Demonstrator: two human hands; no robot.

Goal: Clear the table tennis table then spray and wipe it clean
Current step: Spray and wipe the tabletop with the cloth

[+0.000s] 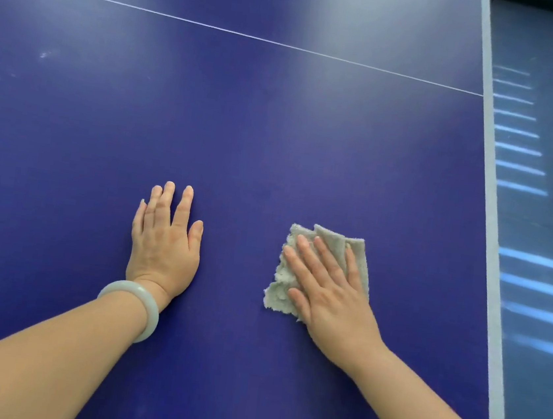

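1. the right hand (pixel 331 291) lies flat on a folded grey cloth (pixel 317 265), fingers straight and spread, pressing it to the blue table (pixel 276 140).
2. the cloth sits under the fingers and palm, its frayed edge poking out on the thumb side.
3. the left hand (pixel 164 241), a pale bangle (pixel 134 307) on its wrist, rests flat on the bare tabletop, holding nothing, well apart from the cloth.

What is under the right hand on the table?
A folded grey cloth lies flat under the right hand on the blue table. Its edges show around the straight fingers; the part beneath the palm is covered.
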